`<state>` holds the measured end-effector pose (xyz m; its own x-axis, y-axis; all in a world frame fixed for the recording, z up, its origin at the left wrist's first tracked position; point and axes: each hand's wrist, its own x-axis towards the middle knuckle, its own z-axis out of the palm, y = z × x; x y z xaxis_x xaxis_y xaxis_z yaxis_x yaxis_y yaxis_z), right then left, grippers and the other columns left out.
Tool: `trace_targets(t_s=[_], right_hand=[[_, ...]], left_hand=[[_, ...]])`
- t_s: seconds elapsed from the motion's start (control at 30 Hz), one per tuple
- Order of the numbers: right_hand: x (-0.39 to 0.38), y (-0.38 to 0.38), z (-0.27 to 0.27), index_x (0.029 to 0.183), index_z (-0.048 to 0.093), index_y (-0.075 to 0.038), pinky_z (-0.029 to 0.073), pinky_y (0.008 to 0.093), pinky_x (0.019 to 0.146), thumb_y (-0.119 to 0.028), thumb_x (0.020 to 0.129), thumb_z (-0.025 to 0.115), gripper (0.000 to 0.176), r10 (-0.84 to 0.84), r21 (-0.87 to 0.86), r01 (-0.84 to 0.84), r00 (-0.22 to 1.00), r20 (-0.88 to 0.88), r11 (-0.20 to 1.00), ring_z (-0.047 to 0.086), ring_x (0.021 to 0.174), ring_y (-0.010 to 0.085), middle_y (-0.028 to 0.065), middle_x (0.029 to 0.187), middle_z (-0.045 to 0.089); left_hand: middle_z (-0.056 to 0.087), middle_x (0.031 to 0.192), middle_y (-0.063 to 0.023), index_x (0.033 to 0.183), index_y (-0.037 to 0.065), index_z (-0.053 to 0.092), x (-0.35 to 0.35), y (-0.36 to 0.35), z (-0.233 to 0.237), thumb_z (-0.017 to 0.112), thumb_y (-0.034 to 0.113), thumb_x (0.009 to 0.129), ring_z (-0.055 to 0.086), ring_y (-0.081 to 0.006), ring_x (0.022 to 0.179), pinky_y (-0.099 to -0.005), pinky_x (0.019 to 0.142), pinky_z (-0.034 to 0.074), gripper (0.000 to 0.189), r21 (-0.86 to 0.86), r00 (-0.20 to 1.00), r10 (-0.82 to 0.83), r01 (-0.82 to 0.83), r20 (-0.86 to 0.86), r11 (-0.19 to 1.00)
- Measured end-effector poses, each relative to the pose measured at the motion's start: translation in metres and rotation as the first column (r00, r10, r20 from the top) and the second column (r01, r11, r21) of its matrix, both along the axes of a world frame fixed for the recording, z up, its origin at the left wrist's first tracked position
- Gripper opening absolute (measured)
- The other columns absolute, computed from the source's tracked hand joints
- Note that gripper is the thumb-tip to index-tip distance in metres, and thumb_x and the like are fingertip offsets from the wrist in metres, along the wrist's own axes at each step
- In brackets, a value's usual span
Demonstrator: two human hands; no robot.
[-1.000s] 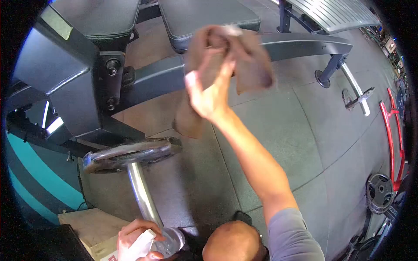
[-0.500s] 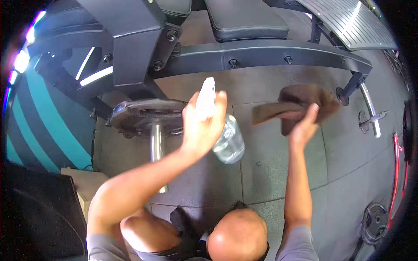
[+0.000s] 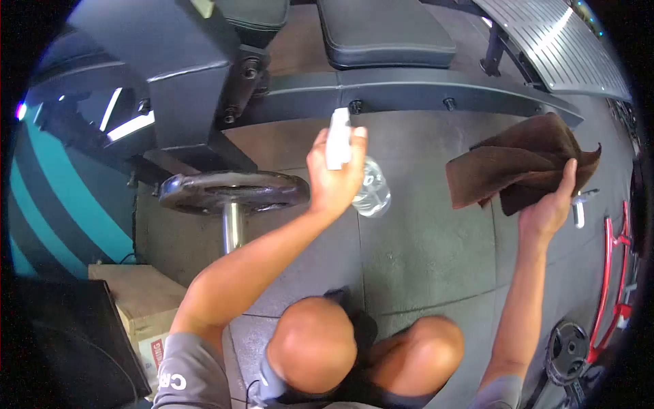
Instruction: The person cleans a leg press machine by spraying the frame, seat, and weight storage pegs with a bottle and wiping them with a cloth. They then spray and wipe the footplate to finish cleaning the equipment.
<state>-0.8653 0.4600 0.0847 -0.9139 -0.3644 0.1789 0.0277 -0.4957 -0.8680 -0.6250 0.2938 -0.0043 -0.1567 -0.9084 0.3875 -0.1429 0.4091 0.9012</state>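
My left hand [image 3: 332, 184] is closed around the neck of a spray bottle [image 3: 374, 191] with a white trigger head and a clear body. Its nozzle points away from me, just in front of the dark metal beam [image 3: 402, 94] of a gym machine. At the right, my right hand [image 3: 547, 213] grips a brown cloth [image 3: 514, 167], thumb on top and the loose folds hanging toward the left. The cloth is held up in front of the beam's right end. Fingers under the cloth are hidden.
A weight plate [image 3: 231, 193] sits on a metal peg [image 3: 233, 228] at left. Above the beam is a padded seat [image 3: 385, 34], with a ribbed footplate [image 3: 558, 44] at upper right. A cardboard box [image 3: 139, 293], a black panel [image 3: 75, 334] and a red frame [image 3: 603, 286] stand at the sides.
My right hand has carried the cloth right and slightly upward. The spray bottle in my left hand has shifted a little right and up. Both knees now show below.
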Motion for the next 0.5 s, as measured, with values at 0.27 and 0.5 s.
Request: trace_targets(t_s=[0.27,0.5], right_hand=[[-0.015,0.046,-0.010,0.137,0.049,0.001,0.040,0.0382,0.106,-0.036,0.101,0.053,0.051,-0.143,0.042,0.145,0.989,-0.042,0.989,0.052,0.125,0.0245,0.0114,0.137,0.053],[0.002,-0.020,-0.065,0.138,0.045,-0.002,0.029,0.0433,0.114,-0.045,0.095,0.054,0.062,0.719,0.691,-0.238,0.388,-0.576,0.682,0.049,0.127,0.0280,0.0133,0.139,0.050]], left_hand=[[0.060,0.073,-0.0136,0.087,-0.002,0.064,-0.066,0.003,0.000,0.065,0.025,0.093,0.059,-0.0219,0.064,-0.0363,0.062,0.047,0.027,-0.055,0.950,-0.214,0.232,0.228,0.971],[0.060,0.078,-0.0142,0.090,0.001,0.062,0.005,0.029,0.061,0.067,0.016,0.087,0.058,-0.0288,0.070,-0.0408,0.056,0.047,0.016,-0.159,0.779,-0.476,0.574,0.409,0.803]])
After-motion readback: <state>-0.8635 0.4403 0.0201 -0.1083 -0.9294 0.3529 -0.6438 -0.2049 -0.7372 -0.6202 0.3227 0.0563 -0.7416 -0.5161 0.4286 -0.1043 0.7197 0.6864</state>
